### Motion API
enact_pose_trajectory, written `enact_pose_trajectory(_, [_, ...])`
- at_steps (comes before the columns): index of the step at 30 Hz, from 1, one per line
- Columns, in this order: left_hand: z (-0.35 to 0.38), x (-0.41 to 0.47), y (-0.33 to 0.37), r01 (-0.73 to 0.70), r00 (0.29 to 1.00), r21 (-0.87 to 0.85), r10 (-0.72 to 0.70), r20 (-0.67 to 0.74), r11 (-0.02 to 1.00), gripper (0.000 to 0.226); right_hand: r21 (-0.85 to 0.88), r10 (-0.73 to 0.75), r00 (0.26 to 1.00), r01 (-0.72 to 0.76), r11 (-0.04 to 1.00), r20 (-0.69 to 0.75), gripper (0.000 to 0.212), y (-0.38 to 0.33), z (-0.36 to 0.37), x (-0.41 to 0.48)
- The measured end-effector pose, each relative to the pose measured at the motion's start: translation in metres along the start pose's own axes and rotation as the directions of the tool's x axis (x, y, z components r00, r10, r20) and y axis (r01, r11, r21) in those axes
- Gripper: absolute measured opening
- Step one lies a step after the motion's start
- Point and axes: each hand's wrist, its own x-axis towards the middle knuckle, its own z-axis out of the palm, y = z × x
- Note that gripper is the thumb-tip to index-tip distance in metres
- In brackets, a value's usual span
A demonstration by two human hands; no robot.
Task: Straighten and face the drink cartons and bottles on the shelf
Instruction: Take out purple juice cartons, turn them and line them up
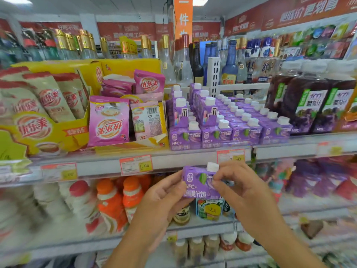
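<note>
1. The left hand (pixel 164 194) grips the left edge of a small purple drink carton (pixel 200 183) with a white screw cap. Its fingers are curled round that side and hide the carton's left rear.
2. The right hand (pixel 244 187) pinches the carton's right side between thumb and fingertips. It covers part of the printed front, so the label reads only in part.
3. The carton is held upright in the air with its front face towards the camera. It is off the shelf, in front of and just below the white metal shelf edge (pixel 96 167).
4. On the shelf above, rows of matching purple cartons (pixel 245 132) stand upright, the front row facing out. At their left end a second tier is stacked on top. The back rows show little more than white caps.
5. To the right stand dark grape juice bottles (pixel 309 105) with white caps. The outermost one is cut off by the frame edge.
6. To the left, pink milk-tea sachets (pixel 109 122) lean in a yellow cardboard display tray (pixel 48 136). The front one has its logo upside down, and its neighbour shows a barcode.
7. Red-and-yellow price tags (pixel 136 165) sit on the shelf edge, their small print too blurred to read.
8. On the lower shelf, orange-capped bottles (pixel 110 202) are smeared by blur. A pouch with a yellow cartoon face (pixel 210 209) is partly hidden behind the carton.
9. Both forearms are cut off by the bottom of the frame.
</note>
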Motion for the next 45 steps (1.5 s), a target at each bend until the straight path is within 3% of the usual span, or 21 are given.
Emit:
enact_pose_trajectory(4, [-0.004, -0.006, -0.008, -0.043, 0.999, -0.001, 0.043, -0.031, 0.999, 0.045, 0.085, 0.026, 1.000, -0.024, 0.996, -0.016, 0.018, 0.001, 0.015, -0.012])
enact_pose_trajectory(7, [-0.002, -0.009, -0.012, -0.084, 0.996, 0.027, 0.085, -0.041, 0.996, 0.038, 0.151, 0.100, 0.994, -0.105, 0.983, 0.038, 0.048, 0.001, 0.025, -0.023])
enact_pose_trajectory(9, [0.001, -0.013, -0.011, -0.110, 0.993, 0.103, 0.114, -0.029, 0.989, 0.031, 0.235, 0.142, 0.986, -0.160, 0.959, 0.090, 0.058, 0.001, 0.029, -0.027])
enact_pose_trajectory(13, [-0.001, -0.013, -0.009, -0.147, 0.986, 0.276, 0.164, -0.042, 0.950, 0.022, 0.390, 0.141, 0.978, -0.192, 0.900, 0.156, 0.058, -0.003, 0.028, -0.029])
enact_pose_trajectory(16, [-0.006, -0.007, -0.010, -0.039, 0.999, 0.215, 0.037, 0.015, 0.976, 0.048, 0.531, 0.187, 0.944, -0.309, 0.789, 0.273, 0.057, -0.006, 0.026, -0.034])
enact_pose_trajectory(19, [-0.004, -0.009, -0.011, 0.029, 0.996, 0.144, -0.040, 0.080, 0.989, 0.040, 0.487, 0.208, 0.933, -0.333, 0.808, 0.293, 0.039, -0.007, 0.025, -0.036])
enact_pose_trajectory(23, [-0.003, -0.010, -0.013, -0.039, 0.999, 0.169, 0.041, -0.009, 0.985, 0.034, 0.347, 0.237, 0.954, -0.289, 0.892, 0.185, 0.020, -0.010, 0.024, -0.031])
enact_pose_trajectory(27, [-0.010, -0.012, -0.006, -0.034, 0.999, 0.131, 0.031, 0.025, 0.991, 0.038, 0.412, 0.324, 0.938, -0.344, 0.844, 0.119, 0.038, -0.005, 0.019, -0.025])
enact_pose_trajectory(34, [-0.012, -0.011, -0.008, -0.080, 0.997, 0.125, 0.079, 0.012, 0.989, 0.039, 0.314, 0.329, 0.944, -0.318, 0.895, 0.016, 0.041, -0.001, 0.025, -0.023])
enact_pose_trajectory(41, [-0.017, -0.009, -0.012, -0.052, 0.999, 0.101, 0.051, 0.015, 0.993, 0.029, 0.545, 0.361, 0.932, -0.318, 0.776, 0.031, 0.025, 0.000, 0.022, -0.023])
enact_pose_trajectory(43, [-0.015, -0.007, -0.013, -0.056, 0.998, 0.084, 0.055, 0.012, 0.995, 0.030, 0.540, 0.345, 0.932, -0.347, 0.767, 0.110, 0.038, -0.002, 0.024, -0.027])
enact_pose_trajectory(45, [-0.013, -0.006, -0.011, -0.047, 0.999, 0.064, 0.046, 0.024, 0.997, 0.037, 0.523, 0.331, 0.922, -0.388, 0.759, 0.203, 0.065, -0.003, 0.027, -0.031])
